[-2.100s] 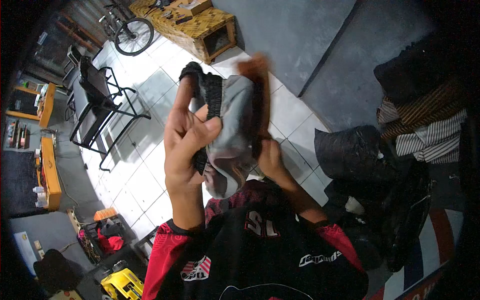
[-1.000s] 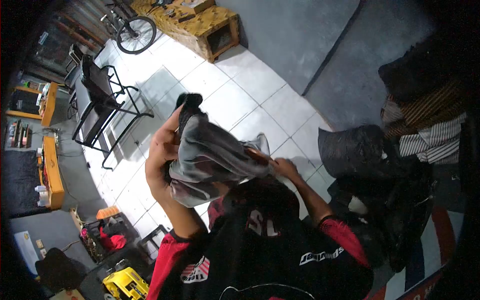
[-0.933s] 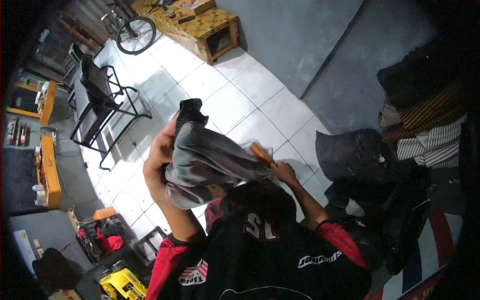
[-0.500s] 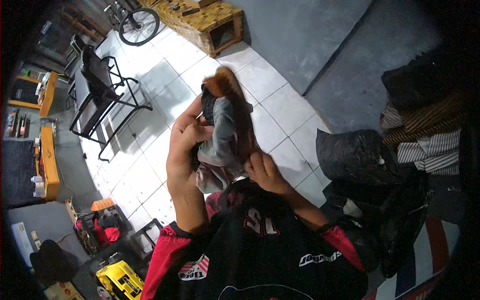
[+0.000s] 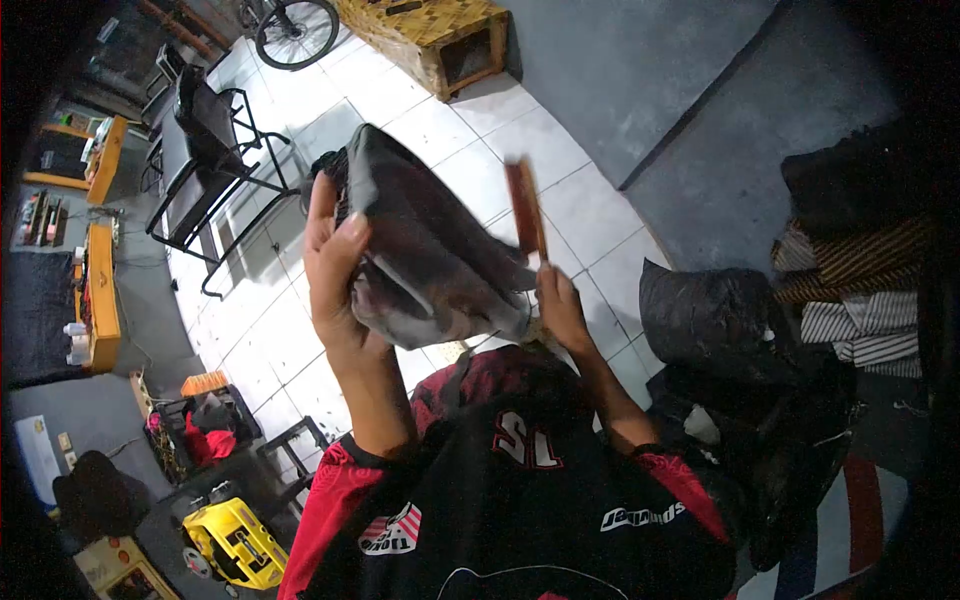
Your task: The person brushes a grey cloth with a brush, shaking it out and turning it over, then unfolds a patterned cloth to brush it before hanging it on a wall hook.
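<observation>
My left hand (image 5: pixel 340 262) is closed on the near left edge of a dark grey cloth piece (image 5: pixel 425 235), its thumb pressed on top. The fabric is soft, with lighter grey folds and a black band by my fingers, and its exact kind does not show clearly. Just right of it, a wooden-handled brush (image 5: pixel 524 208) with reddish-brown bristles stands upright, slightly blurred. My right hand (image 5: pixel 562 308) grips its lower end. Between the bristles and the cloth there is a small gap.
A black metal-framed chair (image 5: pixel 205 150) stands on the white tiled floor at left. Beyond it are a bicycle wheel (image 5: pixel 297 32) and a woven-top table (image 5: pixel 425 40). At right lie a stuffed black bag (image 5: pixel 705 308) and striped cloths (image 5: pixel 860 315); a yellow object (image 5: pixel 235 542) is at lower left.
The brush has moved off the cloth to the right, in my right hand. My left hand has shifted left, and the cloth now spreads wider. The camera view has shifted slightly.
</observation>
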